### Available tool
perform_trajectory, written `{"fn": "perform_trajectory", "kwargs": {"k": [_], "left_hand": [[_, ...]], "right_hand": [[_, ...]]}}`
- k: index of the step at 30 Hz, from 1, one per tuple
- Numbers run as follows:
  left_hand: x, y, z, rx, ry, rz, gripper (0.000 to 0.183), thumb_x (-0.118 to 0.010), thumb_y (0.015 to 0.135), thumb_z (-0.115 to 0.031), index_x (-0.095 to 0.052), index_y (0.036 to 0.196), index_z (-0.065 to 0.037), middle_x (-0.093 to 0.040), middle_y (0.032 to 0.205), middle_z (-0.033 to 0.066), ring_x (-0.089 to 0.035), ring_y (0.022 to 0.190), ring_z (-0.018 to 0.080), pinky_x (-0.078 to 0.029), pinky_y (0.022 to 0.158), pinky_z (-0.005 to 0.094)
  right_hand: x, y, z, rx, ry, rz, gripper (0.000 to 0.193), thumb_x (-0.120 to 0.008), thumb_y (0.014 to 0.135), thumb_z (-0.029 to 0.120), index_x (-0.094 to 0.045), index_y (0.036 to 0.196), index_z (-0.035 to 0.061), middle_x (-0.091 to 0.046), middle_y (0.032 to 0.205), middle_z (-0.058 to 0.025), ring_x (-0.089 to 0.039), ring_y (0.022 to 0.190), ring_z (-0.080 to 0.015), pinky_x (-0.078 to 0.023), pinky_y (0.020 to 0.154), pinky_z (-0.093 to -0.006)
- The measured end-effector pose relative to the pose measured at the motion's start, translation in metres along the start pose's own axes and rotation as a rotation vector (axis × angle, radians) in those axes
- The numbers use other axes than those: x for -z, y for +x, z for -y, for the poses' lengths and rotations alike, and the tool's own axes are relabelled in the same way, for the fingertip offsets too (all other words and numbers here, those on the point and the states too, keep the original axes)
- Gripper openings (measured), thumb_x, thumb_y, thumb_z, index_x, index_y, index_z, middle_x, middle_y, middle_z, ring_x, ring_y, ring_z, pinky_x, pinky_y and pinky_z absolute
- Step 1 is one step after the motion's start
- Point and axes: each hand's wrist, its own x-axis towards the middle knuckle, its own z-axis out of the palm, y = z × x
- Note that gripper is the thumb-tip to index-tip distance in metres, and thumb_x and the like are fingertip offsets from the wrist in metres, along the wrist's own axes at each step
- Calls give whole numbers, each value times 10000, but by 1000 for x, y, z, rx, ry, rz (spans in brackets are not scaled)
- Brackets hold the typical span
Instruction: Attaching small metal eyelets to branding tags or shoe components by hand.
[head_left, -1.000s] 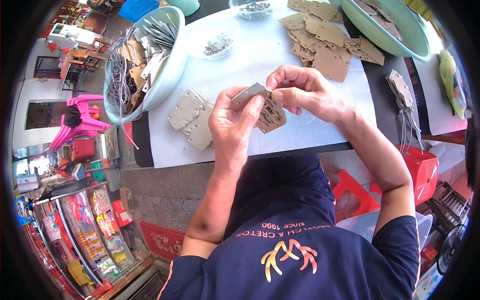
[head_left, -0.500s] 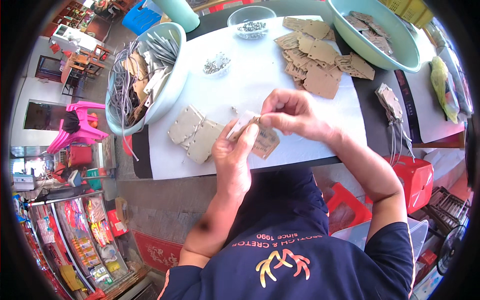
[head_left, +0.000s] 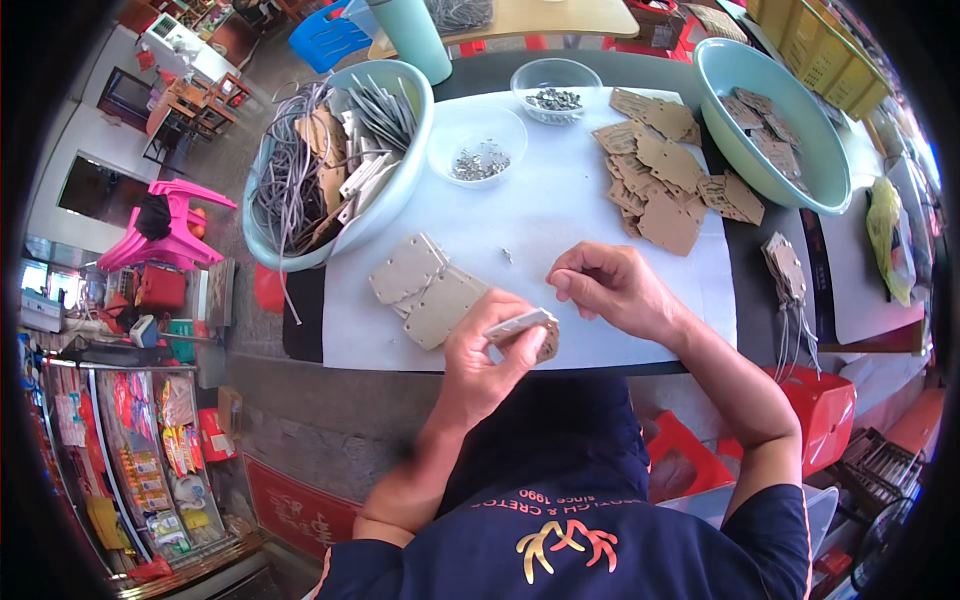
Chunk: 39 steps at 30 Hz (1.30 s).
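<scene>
My left hand is closed around a small tan plate with a white strip along it, turned nearly edge-on. To its right my right hand hangs over the white sheet, thumb and fingertips drawn together; anything between them is too small to make out. Several overlapping tan plates with small holes lie just beyond my left hand. A few tiny metal fasteners rest on the white sheet between the hands. Farther off are two clear bowls, one with shiny small parts, another with darker ones.
A light-green basin of grey cables and plates stands at left, beside a green cylinder. Brown plates are heaped at right, near another green basin. A cabled bundle of plates lies at the table's right. Red stools stand below.
My right hand has come away from the plate and moved right and lower. My left hand has tilted the plate from face-up to nearly edge-on. The whole view has shifted slightly.
</scene>
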Motion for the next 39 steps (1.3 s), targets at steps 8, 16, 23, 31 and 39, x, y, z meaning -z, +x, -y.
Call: {"fn": "perform_trajectory", "kwargs": {"k": [8, 16, 23, 31, 39], "left_hand": [[12, 4, 9, 41, -170, 129, 128, -619, 815, 86, -635, 925, 22, -587, 946, 86, -568, 860, 128, -463, 761, 249], [11, 8, 12, -17, -100, 177, 98, -627, 825, 69, -627, 918, 37, -597, 910, 85, -586, 786, 126, -477, 693, 260], [14, 6, 13, -46, -54, 158, 109, -645, 817, 52, -634, 923, 29, -606, 902, 89, -597, 783, 146, -484, 693, 269], [13, 12, 5, -90, 52, 181, 109, -648, 822, 35, -632, 929, 42, -603, 907, 97, -596, 793, 153, -482, 711, 265], [10, 10, 6, -20, -36, 138, 167, -665, 779, 64, -630, 937, 21, -615, 945, 108, -601, 842, 166, -493, 736, 273]], "right_hand": [[12, 57, 37, 40, -114, -249, 400, -531, 931, 162, -529, 1254, -74, -663, 825, -92, -614, 617, -119, -536, 549, -281], [14, 114, 33, -171, -325, -394, 686, -572, 937, 395, -386, 1393, -83, -662, 787, -114, -590, 572, -134, -508, 518, -281], [43, 113, 40, 190, -826, -613, 243, -608, 888, 310, -718, 958, 104, -690, 748, -136, -682, 733, -310, -531, 705, -427], [107, 178, 80, 123, -1478, -142, 196, -643, 797, 163, -716, 971, 109, -677, 838, -113, -648, 813, -281, -484, 702, -421], [112, 213, 69, -120, -1508, 154, 274, -640, 716, 109, -719, 978, 105, -688, 920, -107, -649, 881, -276, -507, 737, -402]]}}
